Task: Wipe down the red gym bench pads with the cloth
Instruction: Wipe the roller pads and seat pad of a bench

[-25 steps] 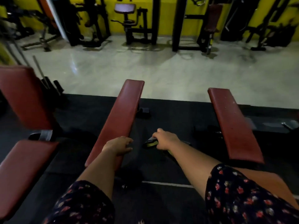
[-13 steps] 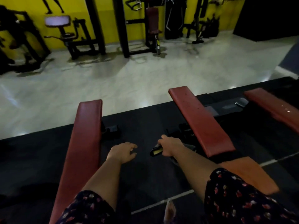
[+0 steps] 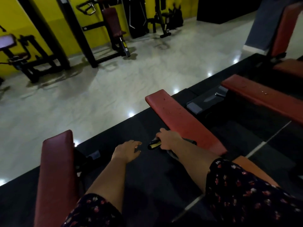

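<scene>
1. Three flat red pads lay over the black floor mat (image 3: 147, 185): left pad (image 3: 57, 169), middle pad (image 3: 185, 122), right pad (image 3: 262, 97). A fourth, the inclined pad (image 3: 285, 30), stood at the mat's far right corner.
2. The right hand (image 3: 167, 140) was curled round the cloth (image 3: 153, 145), a dark bundle with a yellow patch showing and a grey tail trailing under the forearm. It hung just beside the near left edge of the middle pad. Whether it touched the pad could not be told.
3. The left hand (image 3: 127, 149) was empty, with its fingers loosely spread. It hovered above the mat between the left and middle pads. The hands were near each other but apart.
4. The cloth looked light, soft and limp, so it would likely bunch or slip in a loose hold. It would be best wadded in the palm with a flat face outward and pressed down by the fingers. The loose tail might drag on the mat.
5. The pads appeared smooth-skinned over firm padding. Small glinting specks (image 3: 164, 99) on the middle and right pads were possibly drops, so the surface was probably slick there. The benches looked heavy and steady and needed no gripping, though the free hand could brace on a pad's long edge.
6. No pad sat under the cloth yet. The middle pad was judged the nearest candidate.
</scene>
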### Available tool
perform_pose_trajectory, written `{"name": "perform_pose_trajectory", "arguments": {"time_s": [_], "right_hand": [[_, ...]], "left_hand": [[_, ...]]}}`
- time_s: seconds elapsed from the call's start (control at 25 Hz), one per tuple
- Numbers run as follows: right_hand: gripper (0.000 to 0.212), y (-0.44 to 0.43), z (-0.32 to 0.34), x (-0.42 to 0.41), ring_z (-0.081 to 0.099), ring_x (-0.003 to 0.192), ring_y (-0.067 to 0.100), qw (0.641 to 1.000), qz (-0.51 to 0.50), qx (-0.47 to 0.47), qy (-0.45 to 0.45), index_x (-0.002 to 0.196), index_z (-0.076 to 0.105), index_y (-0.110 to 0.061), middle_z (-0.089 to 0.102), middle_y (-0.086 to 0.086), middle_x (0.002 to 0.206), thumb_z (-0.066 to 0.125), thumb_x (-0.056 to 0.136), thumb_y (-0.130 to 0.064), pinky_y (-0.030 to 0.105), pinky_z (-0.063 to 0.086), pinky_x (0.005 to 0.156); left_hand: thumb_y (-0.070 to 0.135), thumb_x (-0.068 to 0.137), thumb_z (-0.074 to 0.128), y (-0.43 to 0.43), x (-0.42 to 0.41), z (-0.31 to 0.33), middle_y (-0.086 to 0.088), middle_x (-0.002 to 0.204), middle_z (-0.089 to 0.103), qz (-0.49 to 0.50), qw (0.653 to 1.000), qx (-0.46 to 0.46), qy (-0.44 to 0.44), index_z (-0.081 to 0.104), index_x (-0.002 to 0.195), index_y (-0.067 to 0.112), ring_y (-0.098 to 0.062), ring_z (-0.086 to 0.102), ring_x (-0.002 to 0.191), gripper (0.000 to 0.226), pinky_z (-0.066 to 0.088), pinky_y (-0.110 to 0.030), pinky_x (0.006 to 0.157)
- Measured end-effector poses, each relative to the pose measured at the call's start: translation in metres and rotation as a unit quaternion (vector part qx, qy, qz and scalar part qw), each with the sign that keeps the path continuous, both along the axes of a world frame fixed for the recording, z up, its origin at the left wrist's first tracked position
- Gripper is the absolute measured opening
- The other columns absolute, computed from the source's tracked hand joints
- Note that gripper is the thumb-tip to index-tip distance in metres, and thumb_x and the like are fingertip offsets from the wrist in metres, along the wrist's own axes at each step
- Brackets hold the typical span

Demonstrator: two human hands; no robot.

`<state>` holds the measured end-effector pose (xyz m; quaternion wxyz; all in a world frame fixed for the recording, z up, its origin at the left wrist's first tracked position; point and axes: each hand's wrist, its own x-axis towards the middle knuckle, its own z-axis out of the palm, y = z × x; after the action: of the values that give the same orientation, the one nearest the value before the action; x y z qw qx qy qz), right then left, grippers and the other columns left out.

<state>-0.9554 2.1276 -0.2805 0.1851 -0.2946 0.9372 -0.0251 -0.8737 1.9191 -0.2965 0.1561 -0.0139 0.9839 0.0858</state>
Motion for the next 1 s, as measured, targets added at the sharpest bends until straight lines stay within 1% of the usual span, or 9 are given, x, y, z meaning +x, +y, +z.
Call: {"name": "perform_pose_trajectory", "arguments": {"time_s": [0.12,0.24,0.36,0.48,0.64,0.76,0.84,1.0], "right_hand": [[0.043,0.01,-0.007,-0.022,0.055,0.106,0.031,1.0,-0.009,0.012,-0.01,0.128,0.052,-0.018,0.042,0.007,0.12,0.059,0.086,-0.019,0.038,0.042,0.072],[0.046,0.015,-0.011,-0.047,0.055,0.108,0.029,0.999,-0.024,0.021,-0.025,0.131,0.051,-0.02,0.042,0.005,0.121,0.061,0.086,-0.019,0.039,0.047,0.077],[0.047,0.012,-0.013,-0.075,0.053,0.109,0.028,0.998,-0.042,0.025,-0.03,0.132,0.051,-0.021,0.042,0.005,0.123,0.06,0.086,-0.017,0.037,0.044,0.077],[0.047,-0.006,-0.021,-0.112,0.052,0.111,0.029,0.997,-0.063,0.032,-0.031,0.132,0.051,-0.021,0.042,0.006,0.124,0.059,0.087,-0.017,0.038,0.043,0.079],[0.047,-0.052,-0.024,-0.159,0.053,0.11,0.03,0.996,-0.077,0.036,-0.033,0.133,0.05,-0.02,0.041,0.006,0.125,0.059,0.087,-0.016,0.042,0.047,0.084],[0.048,-0.096,-0.025,-0.195,0.052,0.112,0.031,0.996,-0.079,0.028,-0.032,0.133,0.049,-0.021,0.041,0.006,0.126,0.059,0.086,-0.016,0.042,0.045,0.083],[0.049,-0.116,-0.022,-0.218,0.052,0.113,0.032,0.996,-0.088,0.017,-0.026,0.133,0.049,-0.021,0.04,0.005,0.127,0.061,0.086,-0.018,0.042,0.045,0.082],[0.05,-0.111,-0.024,-0.248,0.052,0.111,0.031,0.987,-0.158,-0.013,-0.01,0.133,0.048,-0.022,0.038,0.004,0.13,0.062,0.085,-0.019,0.041,0.045,0.079]], "left_hand": [[0.044,0.097,0.05,0.0,-0.035,-0.003,0.008,0.135,0.05,-0.015,1.0,-0.009,-0.004,0.04,0.145,0.038,-0.015,0.051,0.12,0.05,0.046,-0.037,0.096],[0.045,0.096,0.05,-0.005,-0.068,-0.008,0.008,0.135,0.05,-0.02,1.0,0.0,-0.011,0.04,0.145,0.039,-0.015,0.052,0.119,0.05,0.047,-0.04,0.098],[0.044,0.096,0.049,-0.01,-0.099,-0.017,0.008,0.135,0.051,-0.03,0.999,0.006,-0.012,0.04,0.145,0.039,-0.014,0.051,0.12,0.05,0.047,-0.04,0.098],[0.043,0.097,0.05,-0.027,-0.138,-0.027,0.008,0.135,0.05,-0.054,0.998,0.018,-0.013,0.039,0.146,0.038,-0.015,0.05,0.122,0.05,0.046,-0.039,0.099],[0.043,0.097,0.051,-0.075,-0.193,-0.033,0.006,0.137,0.05,-0.067,0.997,0.019,-0.018,0.039,0.145,0.038,-0.016,0.05,0.123,0.05,0.044,-0.039,0.099],[0.04,0.096,0.053,-0.112,-0.238,-0.036,0.006,0.138,0.049,-0.063,0.998,0.017,-0.022,0.039,0.145,0.038,-0.017,0.05,0.123,0.051,0.044,-0.039,0.099],[0.04,0.095,0.055,-0.125,-0.269,-0.038,0.006,0.138,0.049,-0.08,0.996,0.006,-0.027,0.039,0.145,0.038,-0.018,0.05,0.124,0.052,0.044,-0.041,0.1],[0.043,0.096,0.05,-0.122,-0.319,-0.041,0.004,0.137,0.05,-0.132,0.991,0.011,-0.03,0.04,0.145,0.037,-0.019,0.05,0.124,0.05,0.044,-0.04,0.099]]}}
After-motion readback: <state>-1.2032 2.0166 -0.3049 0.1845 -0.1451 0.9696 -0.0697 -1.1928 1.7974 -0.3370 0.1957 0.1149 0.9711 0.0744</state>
